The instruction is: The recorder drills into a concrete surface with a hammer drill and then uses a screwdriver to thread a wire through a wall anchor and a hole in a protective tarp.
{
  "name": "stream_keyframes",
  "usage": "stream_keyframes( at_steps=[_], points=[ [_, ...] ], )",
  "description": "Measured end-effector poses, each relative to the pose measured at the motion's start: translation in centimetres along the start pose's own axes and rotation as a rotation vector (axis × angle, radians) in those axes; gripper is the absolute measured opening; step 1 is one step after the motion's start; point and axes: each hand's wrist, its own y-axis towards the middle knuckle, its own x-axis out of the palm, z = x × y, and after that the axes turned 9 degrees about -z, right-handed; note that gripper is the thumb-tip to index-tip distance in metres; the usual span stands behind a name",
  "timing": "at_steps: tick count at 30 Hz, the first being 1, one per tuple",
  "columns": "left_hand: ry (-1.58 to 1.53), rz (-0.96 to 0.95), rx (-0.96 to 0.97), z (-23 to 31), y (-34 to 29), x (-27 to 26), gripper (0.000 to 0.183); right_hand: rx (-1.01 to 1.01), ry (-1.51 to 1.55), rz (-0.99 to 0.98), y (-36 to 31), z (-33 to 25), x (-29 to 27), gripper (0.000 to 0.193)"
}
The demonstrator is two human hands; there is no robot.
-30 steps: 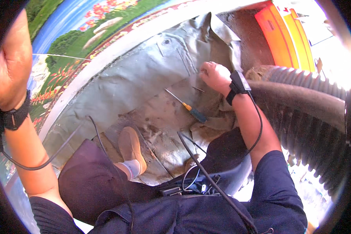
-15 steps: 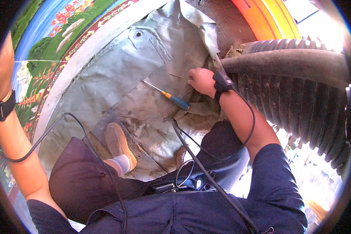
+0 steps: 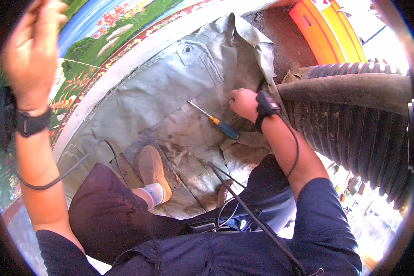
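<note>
My left hand (image 3: 34,69) is raised at the far left, its fingertips partly cut off by the picture's rim. A thin white thread (image 3: 85,63) runs taut to it across the painted panel, and the fingers seem closed on it. My right hand (image 3: 244,103) is curled low over the grey sheet (image 3: 138,96); what it holds, if anything, is hidden. Left of it on the sheet lies a screwdriver (image 3: 214,120) with a blue and yellow handle, touched by neither hand. The sheet has a patch with a round metal eyelet (image 3: 187,49).
Along the far left curves a painted panel (image 3: 101,43) with a white rim. A thick ribbed black hose (image 3: 349,133) lies at the right. Behind it stands an orange and yellow plastic container (image 3: 329,32). Cables (image 3: 234,198) hang from my wrists and body. My shoe (image 3: 152,170) rests on the sheet.
The view has shifted, so the sheet and panel sit further right. More of my left hand shows, and the thread slants more. A thin rod beside my right hand no longer shows.
</note>
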Motion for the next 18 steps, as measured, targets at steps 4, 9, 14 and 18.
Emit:
stream_keyframes(
  at_steps=[4, 9, 14, 18],
  points=[
    [0.003, -0.601, -0.328, 1.7, -3.8, 8.9, 0.015, -0.159, 0.408, 0.381, -1.6, -1.2, -4.6, 0.023],
    [0.155, -1.232, -0.437, -1.5, -14.7, 19.3, 0.030, -0.079, 1.105, 0.390, -6.2, -5.3, -9.6, 0.022],
    [0.052, -1.147, -0.621, 4.2, -21.6, 28.8, 0.032, -0.083, 1.511, 0.327, -7.8, -2.7, -8.6, 0.020],
    [0.009, -1.121, -0.738, 5.7, -24.3, 30.8, 0.035, -0.073, 1.640, 0.345, -8.6, -2.5, -9.4, 0.016]
  ],
)
